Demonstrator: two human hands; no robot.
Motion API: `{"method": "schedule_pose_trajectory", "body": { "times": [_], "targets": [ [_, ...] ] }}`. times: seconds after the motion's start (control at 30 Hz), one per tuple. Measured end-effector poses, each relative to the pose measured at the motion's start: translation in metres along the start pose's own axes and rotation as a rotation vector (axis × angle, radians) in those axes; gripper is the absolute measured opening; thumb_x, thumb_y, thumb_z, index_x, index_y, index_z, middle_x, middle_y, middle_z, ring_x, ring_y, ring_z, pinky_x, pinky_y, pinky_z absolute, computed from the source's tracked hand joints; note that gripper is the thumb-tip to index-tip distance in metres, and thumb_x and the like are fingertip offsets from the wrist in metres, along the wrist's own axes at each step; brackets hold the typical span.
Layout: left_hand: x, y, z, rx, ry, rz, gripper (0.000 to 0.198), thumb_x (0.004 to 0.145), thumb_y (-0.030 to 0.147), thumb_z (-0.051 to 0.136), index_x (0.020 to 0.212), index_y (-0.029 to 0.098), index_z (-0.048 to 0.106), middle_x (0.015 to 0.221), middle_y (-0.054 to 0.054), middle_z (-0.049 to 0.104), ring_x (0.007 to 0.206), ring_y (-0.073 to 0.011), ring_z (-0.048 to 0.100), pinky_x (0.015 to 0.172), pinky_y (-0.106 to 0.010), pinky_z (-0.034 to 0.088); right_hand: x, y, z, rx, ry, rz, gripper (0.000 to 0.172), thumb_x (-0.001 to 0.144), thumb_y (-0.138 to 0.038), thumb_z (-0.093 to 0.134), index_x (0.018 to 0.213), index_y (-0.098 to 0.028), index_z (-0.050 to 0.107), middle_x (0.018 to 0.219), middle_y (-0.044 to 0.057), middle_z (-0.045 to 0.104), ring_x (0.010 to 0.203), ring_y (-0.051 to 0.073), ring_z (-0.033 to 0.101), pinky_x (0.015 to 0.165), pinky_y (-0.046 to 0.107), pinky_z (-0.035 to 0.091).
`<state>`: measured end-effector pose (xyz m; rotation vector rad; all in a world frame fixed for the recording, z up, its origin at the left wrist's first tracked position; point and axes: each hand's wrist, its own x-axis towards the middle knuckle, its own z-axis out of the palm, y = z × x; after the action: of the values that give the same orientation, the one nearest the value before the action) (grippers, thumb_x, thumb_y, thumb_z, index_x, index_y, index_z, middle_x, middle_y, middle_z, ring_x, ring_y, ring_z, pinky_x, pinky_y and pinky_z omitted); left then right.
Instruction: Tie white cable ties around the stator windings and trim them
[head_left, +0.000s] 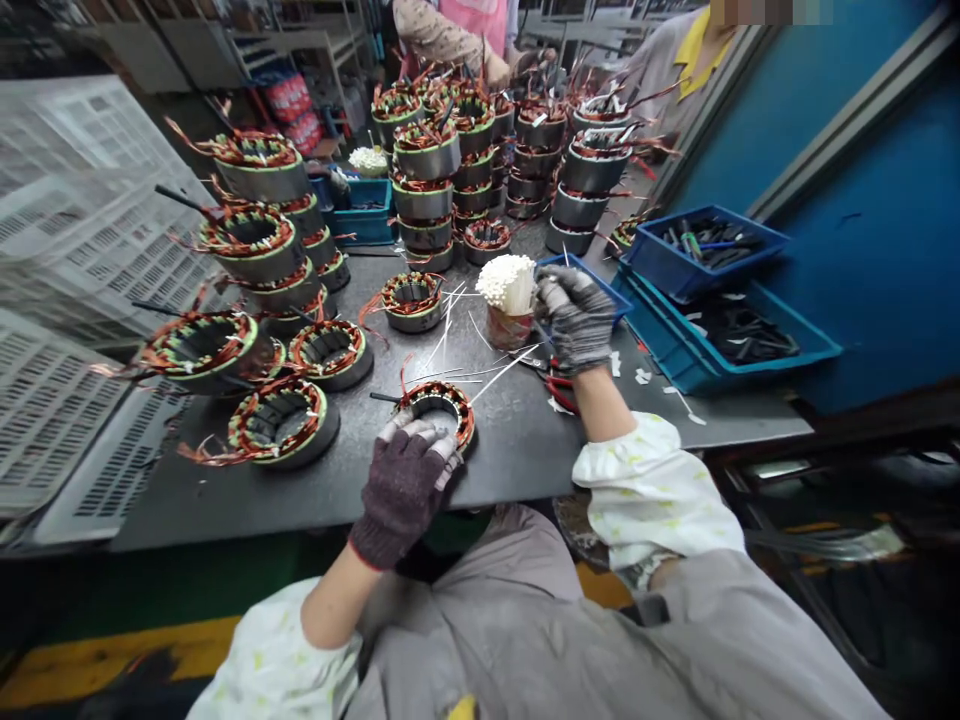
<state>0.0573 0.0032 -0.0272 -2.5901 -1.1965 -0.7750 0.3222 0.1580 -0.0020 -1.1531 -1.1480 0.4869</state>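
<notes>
Dark and scuffed, the worktable fills the middle of a crowded workshop, with white slatted crates on its left and blue bins on its right. Stacks of wound stators crowd its far half and left side, and co-workers stand at the far end.

One stator lies flat close to the front edge, bore upward, straight before the person. The left hand lies on it, gloved fingers bent over the near rim and holding it down. The right hand is stretched forward at a cup of white sticks, which stands upright beyond the stator and to its right. Its fingers curl against the bundle's side, but whether they pinch a stick I cannot tell.

Loose sticks lie scattered between stator and cup, mostly pointing from one toward the other. Red-handled cutters lie just beside the right wrist. Bare table shows mainly along the front edge, right of the stator.
</notes>
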Motion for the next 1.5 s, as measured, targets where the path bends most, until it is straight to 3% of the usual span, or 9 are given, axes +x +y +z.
{"method": "schedule_pose_trajectory", "body": {
  "times": [0.27, 0.4, 0.6, 0.7, 0.93, 1.07, 1.23, 1.4, 1.5],
  "targets": [
    [0.001, -0.006, 0.003, 0.002, -0.072, -0.090, 0.029, 0.100, 0.020, 0.051, 0.125, 0.018, 0.066, 0.122, -0.011, 0.074, 0.130, -0.0297, 0.061, 0.116, -0.055, 0.039, -0.143, -0.053, -0.066, 0.076, -0.622, -0.303, 0.013, 0.094, -0.022, 0.066, 0.103, -0.027, 0.074, 0.103, 0.005, 0.078, 0.090, 0.018, 0.075, 0.081, 0.033, 0.062],
    [0.004, -0.005, -0.002, -0.007, -0.151, -0.146, 0.028, 0.101, 0.025, 0.050, 0.122, 0.020, 0.068, 0.117, -0.011, 0.075, 0.128, -0.0280, 0.062, 0.116, -0.053, 0.040, -0.184, -0.056, -0.087, -0.063, -0.549, -0.411, 0.029, 0.094, -0.018, 0.063, 0.118, -0.031, 0.073, 0.104, 0.006, 0.080, 0.091, 0.021, 0.077, 0.082, 0.035, 0.064],
    [0.008, -0.003, -0.006, -0.029, -0.160, -0.160, 0.026, 0.102, 0.027, 0.049, 0.120, 0.020, 0.068, 0.117, -0.010, 0.075, 0.128, -0.0259, 0.062, 0.117, -0.050, 0.038, -0.198, -0.050, -0.084, 0.040, -0.732, -0.420, 0.034, 0.103, -0.027, 0.048, 0.133, -0.025, 0.065, 0.123, 0.012, 0.075, 0.113, 0.020, 0.073, 0.097, 0.035, 0.061],
    [0.008, -0.002, -0.005, -0.010, -0.157, -0.170, 0.025, 0.102, 0.027, 0.050, 0.118, 0.021, 0.068, 0.116, -0.009, 0.075, 0.127, -0.0252, 0.063, 0.117, -0.049, 0.038, -0.207, -0.045, -0.084, 0.056, -0.692, -0.285, 0.030, 0.104, -0.029, 0.048, 0.125, -0.026, 0.069, 0.121, 0.011, 0.076, 0.107, 0.020, 0.076, 0.090, 0.033, 0.064],
    [0.007, -0.005, -0.002, -0.007, -0.099, -0.136, 0.022, 0.101, 0.026, 0.053, 0.116, 0.020, 0.067, 0.115, -0.010, 0.076, 0.124, -0.0267, 0.064, 0.111, -0.048, 0.041, -0.205, -0.051, -0.076, 0.199, -0.325, 0.488, 0.025, 0.095, -0.045, 0.068, 0.108, -0.026, 0.076, 0.092, 0.005, 0.080, 0.065, 0.017, 0.074, 0.059, 0.028, 0.064],
    [0.008, -0.008, -0.002, -0.001, -0.071, -0.112, 0.020, 0.099, 0.025, 0.055, 0.116, 0.021, 0.066, 0.114, -0.009, 0.076, 0.123, -0.0270, 0.065, 0.110, -0.048, 0.041, -0.195, -0.050, -0.064, 0.305, -0.274, 0.618, 0.033, 0.087, -0.054, 0.075, 0.096, -0.022, 0.078, 0.074, 0.002, 0.076, 0.052, 0.015, 0.069, 0.047, 0.026, 0.059],
    [0.011, -0.007, -0.001, 0.044, -0.016, -0.056, 0.017, 0.099, 0.023, 0.057, 0.113, 0.019, 0.065, 0.110, -0.009, 0.076, 0.118, -0.0269, 0.067, 0.107, -0.046, 0.044, -0.192, -0.056, -0.074, 0.067, -0.411, 0.261, 0.027, 0.101, -0.042, 0.058, 0.106, -0.024, 0.077, 0.081, 0.003, 0.079, 0.065, 0.016, 0.074, 0.062, 0.026, 0.063],
    [0.009, -0.004, -0.004, 0.041, -0.066, -0.098, 0.018, 0.100, 0.024, 0.054, 0.113, 0.018, 0.066, 0.110, -0.009, 0.076, 0.120, -0.0270, 0.067, 0.109, -0.048, 0.043, -0.187, -0.058, -0.084, 0.040, -0.752, -0.349, 0.033, 0.108, -0.033, 0.042, 0.128, -0.022, 0.066, 0.127, 0.011, 0.073, 0.117, 0.019, 0.071, 0.099, 0.033, 0.060],
    [0.007, -0.005, -0.007, -0.007, -0.125, -0.131, 0.022, 0.101, 0.025, 0.053, 0.116, 0.020, 0.067, 0.114, -0.009, 0.076, 0.126, -0.0259, 0.064, 0.113, -0.048, 0.041, -0.189, -0.050, -0.078, 0.090, -0.847, -0.405, 0.032, 0.108, -0.033, 0.039, 0.124, -0.022, 0.065, 0.127, 0.011, 0.072, 0.120, 0.018, 0.067, 0.106, 0.036, 0.054]
  ]
}}
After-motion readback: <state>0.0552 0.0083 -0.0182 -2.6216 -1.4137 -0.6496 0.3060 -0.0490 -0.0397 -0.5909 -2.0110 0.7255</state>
